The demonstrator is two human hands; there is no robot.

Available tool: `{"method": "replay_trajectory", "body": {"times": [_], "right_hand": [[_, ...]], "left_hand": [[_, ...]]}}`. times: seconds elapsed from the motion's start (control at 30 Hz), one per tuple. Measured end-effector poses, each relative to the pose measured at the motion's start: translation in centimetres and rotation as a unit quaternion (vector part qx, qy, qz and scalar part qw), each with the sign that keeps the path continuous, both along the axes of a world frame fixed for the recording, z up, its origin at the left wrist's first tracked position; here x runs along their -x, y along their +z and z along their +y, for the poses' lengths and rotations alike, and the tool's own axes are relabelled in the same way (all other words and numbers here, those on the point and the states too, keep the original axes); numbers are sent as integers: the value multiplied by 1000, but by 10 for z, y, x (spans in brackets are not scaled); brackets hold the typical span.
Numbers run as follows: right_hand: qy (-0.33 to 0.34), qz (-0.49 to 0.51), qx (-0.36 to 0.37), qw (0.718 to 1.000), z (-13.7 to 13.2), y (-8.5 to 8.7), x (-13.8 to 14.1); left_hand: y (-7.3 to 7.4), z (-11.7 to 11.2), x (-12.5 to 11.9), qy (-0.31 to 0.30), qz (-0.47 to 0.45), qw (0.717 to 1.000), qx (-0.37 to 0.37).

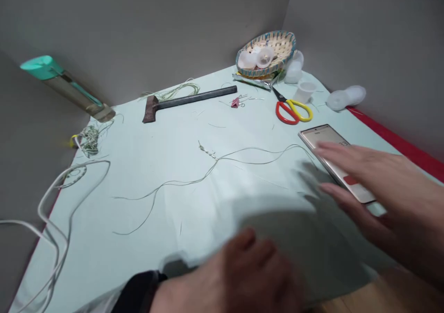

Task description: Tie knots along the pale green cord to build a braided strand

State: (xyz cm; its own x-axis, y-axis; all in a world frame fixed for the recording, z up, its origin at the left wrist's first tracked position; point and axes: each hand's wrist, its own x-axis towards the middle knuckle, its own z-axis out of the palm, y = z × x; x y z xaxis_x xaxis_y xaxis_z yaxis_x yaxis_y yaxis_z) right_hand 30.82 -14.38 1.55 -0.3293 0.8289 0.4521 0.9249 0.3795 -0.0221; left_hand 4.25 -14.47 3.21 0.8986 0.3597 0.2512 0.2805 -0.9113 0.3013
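Observation:
My right hand (374,188) is over a phone (333,135) at the right, its fingers stretched out and apart from the thumb, holding nothing. Whether it touches the screen I cannot tell. At the bottom middle, my left hand (239,271) is smeared by motion, its fingers seemingly curled, and their tips are hidden. A short knotted braid (208,152) of thin green cord lies mid-table between the hands. From its lower end, loose cords (187,182) run left and others go right toward the phone.
Behind the braid lie a hammer (194,99), coiled cord (176,91), a pink binder clip (235,102) and scissors (287,112). A woven basket (289,49) holding plastic cups stands at the back right, with more cups (305,92) nearby. A lamp (76,91) and white cable (52,243) occupy the left.

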Motion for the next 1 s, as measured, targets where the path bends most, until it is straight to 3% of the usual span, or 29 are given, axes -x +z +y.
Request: {"method": "replay_trajectory", "body": {"times": [0.07,0.17,0.33,0.43,0.67,1.0], "right_hand": [[83,-15,22,996,21,9,30],[144,-50,62,986,54,14,62],[133,-95,213,963,100,16,90],[129,-96,244,956,114,9,98],[152,-78,223,960,122,-19,97],[172,-86,121,974,116,-31,99]], "left_hand": [[-3,16,20,114,25,993,-14],[-13,49,44,192,16,981,2],[-31,92,58,322,36,945,37],[-37,102,56,331,44,941,55],[-40,104,56,315,44,946,69],[-39,99,55,309,12,949,61]]}}
